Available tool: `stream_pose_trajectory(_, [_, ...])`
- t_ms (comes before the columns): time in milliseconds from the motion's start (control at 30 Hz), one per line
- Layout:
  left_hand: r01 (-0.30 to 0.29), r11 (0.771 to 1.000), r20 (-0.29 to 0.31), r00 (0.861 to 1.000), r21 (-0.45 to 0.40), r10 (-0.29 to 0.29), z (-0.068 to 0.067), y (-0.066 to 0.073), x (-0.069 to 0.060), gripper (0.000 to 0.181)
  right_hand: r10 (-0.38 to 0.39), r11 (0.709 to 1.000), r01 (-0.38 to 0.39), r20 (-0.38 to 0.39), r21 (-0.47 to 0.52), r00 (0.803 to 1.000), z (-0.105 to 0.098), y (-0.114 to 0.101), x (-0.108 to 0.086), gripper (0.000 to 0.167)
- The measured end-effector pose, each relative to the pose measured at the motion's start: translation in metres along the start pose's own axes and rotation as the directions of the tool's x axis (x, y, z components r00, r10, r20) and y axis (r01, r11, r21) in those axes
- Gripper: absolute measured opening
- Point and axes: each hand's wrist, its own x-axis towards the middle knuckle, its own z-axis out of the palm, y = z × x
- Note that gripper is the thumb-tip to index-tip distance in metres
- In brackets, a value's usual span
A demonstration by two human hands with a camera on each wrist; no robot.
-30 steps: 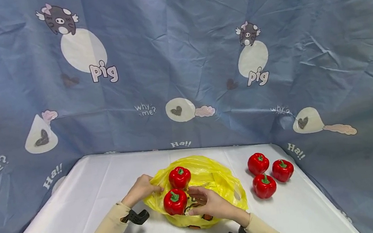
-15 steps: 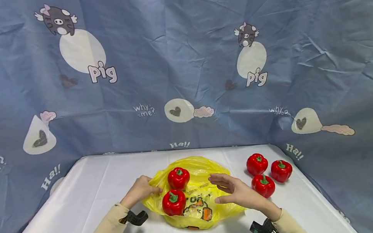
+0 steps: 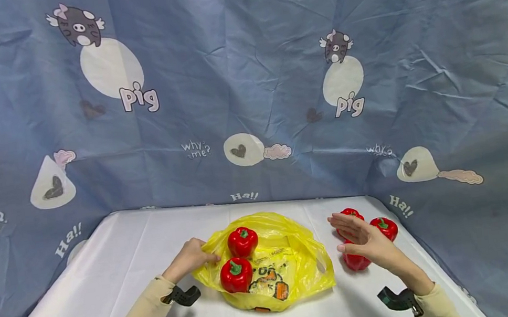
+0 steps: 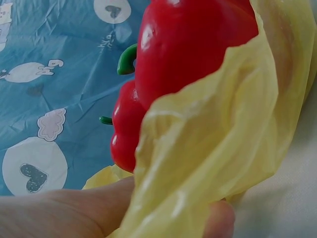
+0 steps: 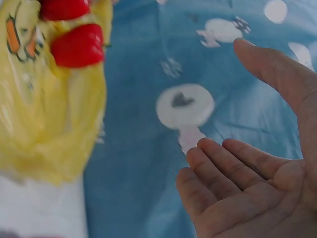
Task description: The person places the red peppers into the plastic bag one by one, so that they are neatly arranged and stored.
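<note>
Yellow bag (image 3: 308,277) with two peppers (image 3: 237,278), rim in the pinch of left fingers (image 3: 212,258), right fingers (image 3: 345,221) straight near three others (image 3: 388,231)

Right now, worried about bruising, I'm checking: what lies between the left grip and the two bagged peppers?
The left side of the yellow bag, held by the left grip; the head view shows it.

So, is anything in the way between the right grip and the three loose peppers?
Nothing visible: the right grip hovers by the peppers, partly hiding them in the head view. Between them and the yellow bag I see just white tablecloth.
</note>
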Motion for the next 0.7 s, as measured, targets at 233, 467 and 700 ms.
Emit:
stream_pose_trajectory(233, [0.003,1.000,-0.003,1.000,0.022,-0.003,0.001,-0.001,0.002,0.018,0.002,0.996,-0.011,-0.099,-0.088,0.995,-0.036,-0.007,-0.018,0.070])
stream_pose_trajectory(467, [-0.002,1.000,0.001,1.000,0.024,0.002,0.002,-0.001,0.003,0.019,0.035,0.993,-0.052,-0.155,-0.106,0.987,-0.060,0.005,-0.035,0.068])
stream_pose_trajectory(700, [-0.005,1.000,0.007,1.000,0.020,0.005,0.003,-0.002,0.002,0.019,0.129,0.983,-0.159,-0.269,-0.093,0.954,-0.075,0.034,-0.046,0.064])
